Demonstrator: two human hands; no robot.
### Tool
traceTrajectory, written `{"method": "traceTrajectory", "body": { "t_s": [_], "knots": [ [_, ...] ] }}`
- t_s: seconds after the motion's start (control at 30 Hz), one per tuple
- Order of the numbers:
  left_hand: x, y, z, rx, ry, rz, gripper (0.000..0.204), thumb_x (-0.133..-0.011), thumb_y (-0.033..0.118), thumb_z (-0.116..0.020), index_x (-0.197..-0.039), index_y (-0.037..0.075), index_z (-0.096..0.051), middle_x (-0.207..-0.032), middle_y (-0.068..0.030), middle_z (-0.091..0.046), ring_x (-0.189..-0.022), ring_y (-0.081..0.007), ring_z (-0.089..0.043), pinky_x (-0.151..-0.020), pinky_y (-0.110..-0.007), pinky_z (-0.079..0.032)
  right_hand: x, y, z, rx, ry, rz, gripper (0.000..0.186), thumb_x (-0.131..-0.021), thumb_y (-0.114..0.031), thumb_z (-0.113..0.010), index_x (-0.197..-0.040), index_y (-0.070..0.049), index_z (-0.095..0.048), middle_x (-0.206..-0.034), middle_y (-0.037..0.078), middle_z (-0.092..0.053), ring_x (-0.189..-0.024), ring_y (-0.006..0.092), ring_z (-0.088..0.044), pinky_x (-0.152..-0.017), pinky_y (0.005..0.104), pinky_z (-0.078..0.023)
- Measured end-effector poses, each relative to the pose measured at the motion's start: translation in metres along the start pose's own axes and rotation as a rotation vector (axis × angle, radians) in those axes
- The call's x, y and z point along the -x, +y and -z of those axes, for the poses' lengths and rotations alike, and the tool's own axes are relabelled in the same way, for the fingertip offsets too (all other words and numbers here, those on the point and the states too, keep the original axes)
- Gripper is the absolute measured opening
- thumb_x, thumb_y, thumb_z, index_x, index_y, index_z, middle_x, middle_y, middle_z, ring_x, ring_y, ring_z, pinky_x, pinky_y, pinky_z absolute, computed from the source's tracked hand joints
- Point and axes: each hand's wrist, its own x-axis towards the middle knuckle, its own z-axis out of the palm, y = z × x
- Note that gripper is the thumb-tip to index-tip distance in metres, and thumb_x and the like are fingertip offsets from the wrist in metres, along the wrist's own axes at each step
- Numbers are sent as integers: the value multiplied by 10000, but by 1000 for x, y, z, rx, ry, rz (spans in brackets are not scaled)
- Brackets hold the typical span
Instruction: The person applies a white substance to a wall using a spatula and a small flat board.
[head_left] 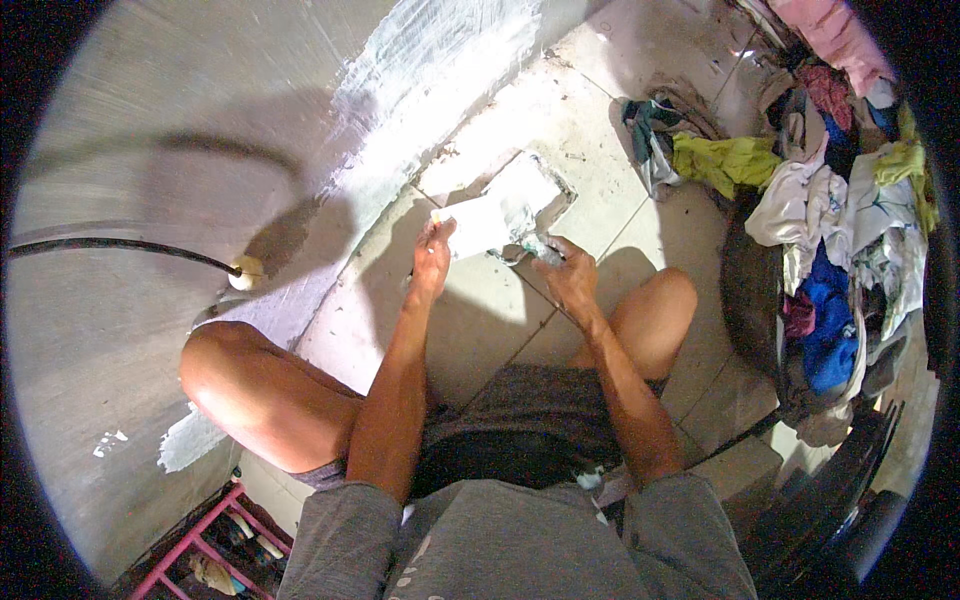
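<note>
My left hand is closed on the near left edge of a flat white rectangular piece, washed out by bright light. Beside it, my right hand grips a small tool smeared with white paste; its exact kind is hard to make out. Both hands are close together above the floor. Just beyond them lies a shallow tray with a dark, dirty rim and white paste in it. The flat piece overlaps the tray's near left side, and glare hides where they meet.
To my left stands a grey wall with a white-coated strip along its base. A black cable ends at a round pale fitting. Piled clothes are at the right. A pink rack is at lower left.
</note>
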Motion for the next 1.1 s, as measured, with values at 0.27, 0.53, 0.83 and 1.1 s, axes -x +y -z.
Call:
{"method": "traceTrajectory", "body": {
  "t_s": [0.27,0.53,0.83,1.1],
  "knots": [
    [-13,-15,19,-342,8,-71,463,-882,401,-460,-1061,-23,-506,-1080,-98,-554,-1001,-176,-483,-865,-266,-346,-1,13,-6,-167,-79,-123,394,-663,-141,-690,-1036,-47,-603,-895,101,-630,-794,168,-588,-708,273,-461],
    [-7,-2,32,74,427,30,325,-818,268,-550,-1035,27,-539,-993,-59,-566,-923,-164,-521,-816,-292,-375,-4,7,-7,-105,-41,-68,422,-661,-110,-717,-1059,-39,-598,-856,72,-645,-731,126,-572,-679,249,-461],
    [3,14,14,243,558,98,308,-813,243,-552,-1040,37,-520,-988,-58,-565,-898,-185,-536,-786,-316,-393,1,5,9,-220,-60,-140,434,-656,-77,-729,-1065,-26,-594,-889,51,-633,-754,99,-552,-678,231,-454],
    [3,2,12,55,432,-47,185,-795,226,-592,-909,84,-558,-810,-19,-541,-727,-135,-509,-657,-275,-395,1,21,11,-449,-47,-73,424,-676,14,-701,-1079,9,-571,-900,33,-619,-784,85,-544,-699,206,-454]
  ]
}}
